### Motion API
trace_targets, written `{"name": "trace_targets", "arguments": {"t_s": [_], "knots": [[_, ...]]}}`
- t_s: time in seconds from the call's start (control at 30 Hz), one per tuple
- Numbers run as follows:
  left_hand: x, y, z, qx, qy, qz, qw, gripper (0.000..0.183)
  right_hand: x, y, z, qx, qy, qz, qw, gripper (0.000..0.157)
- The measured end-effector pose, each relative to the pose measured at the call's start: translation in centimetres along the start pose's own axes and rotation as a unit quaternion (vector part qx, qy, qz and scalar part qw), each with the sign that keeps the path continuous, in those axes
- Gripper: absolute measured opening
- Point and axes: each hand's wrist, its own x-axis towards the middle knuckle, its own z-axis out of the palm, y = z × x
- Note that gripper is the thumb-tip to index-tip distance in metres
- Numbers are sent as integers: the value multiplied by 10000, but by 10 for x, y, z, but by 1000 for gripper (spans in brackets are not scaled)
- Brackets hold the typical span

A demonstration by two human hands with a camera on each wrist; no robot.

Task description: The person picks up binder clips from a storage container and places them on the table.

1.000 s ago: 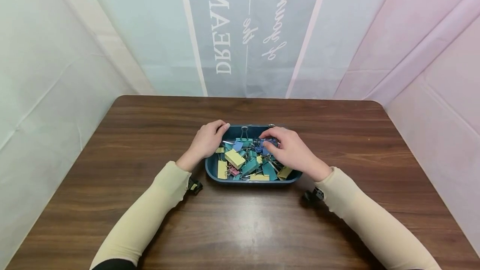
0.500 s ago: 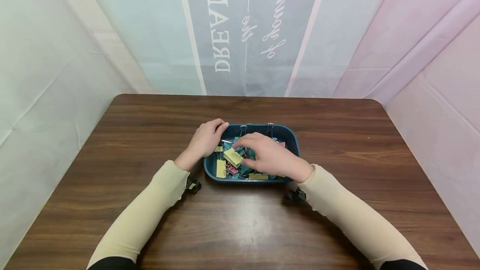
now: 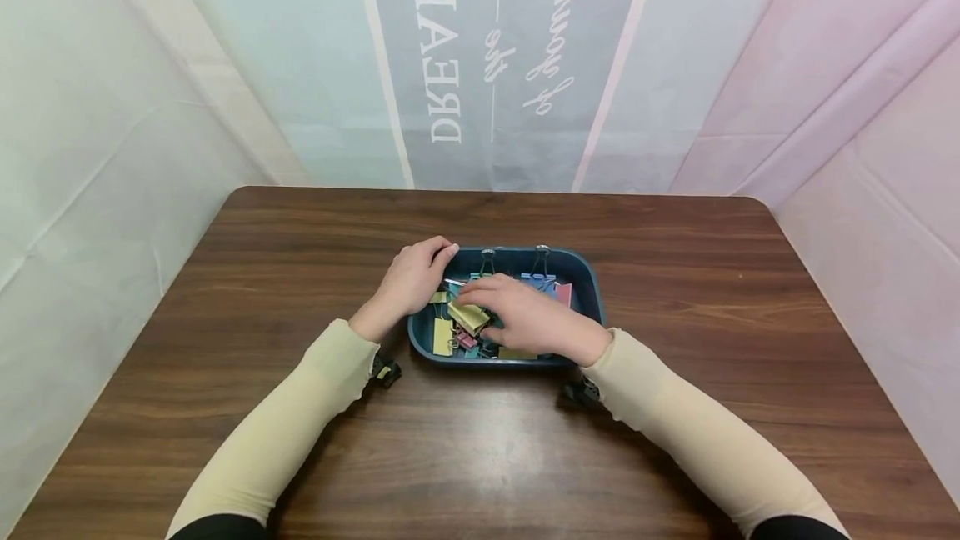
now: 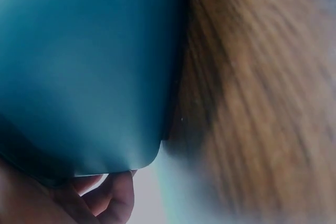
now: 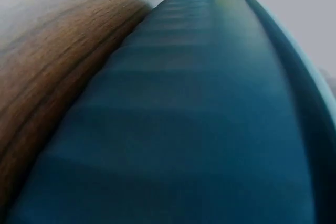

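Observation:
A dark blue plastic tray (image 3: 596, 298) holds a heap of coloured binder clips. My left hand (image 3: 408, 277) grips its left rim, thumb on top; in the left wrist view some fingers (image 4: 116, 198) curl at the tray's edge. My right hand (image 3: 528, 315) reaches down into the tray. It pinches a large yellow binder clip (image 3: 467, 317) between fingertips and thumb; the exact contact is partly hidden. Below lie another yellow clip (image 3: 442, 337) and a small pink clip (image 3: 465, 338). The right hand covers much of the heap. In the right wrist view only the tray's outer wall (image 5: 194, 108) fills the middle.
A blue clip (image 3: 538, 282) and a pink clip (image 3: 564, 294) lie at the tray's right part. Wire handles (image 3: 487, 257) stand up along its far wall. The tray rests on a brown wooden table (image 3: 300, 257), with a printed cloth (image 3: 495, 107) hanging behind.
My right hand has moved left and nearer across the heap, from the blue clips on the right to the large yellow clip. The left hand has stayed on the rim.

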Motion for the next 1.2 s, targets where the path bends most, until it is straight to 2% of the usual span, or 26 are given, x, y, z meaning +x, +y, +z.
{"name": "trace_targets", "arguments": {"t_s": [0.23,0.63,0.77,1.0,1.2], "knots": [[-1,-1,-1,101,-20,59,9999,39,2,2,6,-300,114,-107,9994,47],[0,-2,-1,152,-11,116,9998,39,3,3,9,-409,289,-215,9985,49],[-2,-3,-2,140,-27,66,9999,38,2,2,10,-287,378,-301,9984,46],[-1,0,-2,84,-71,116,9999,38,-2,-1,4,104,628,-72,9979,48],[-2,0,-2,52,-58,81,9999,37,-6,0,1,532,880,-66,9947,48]]}}
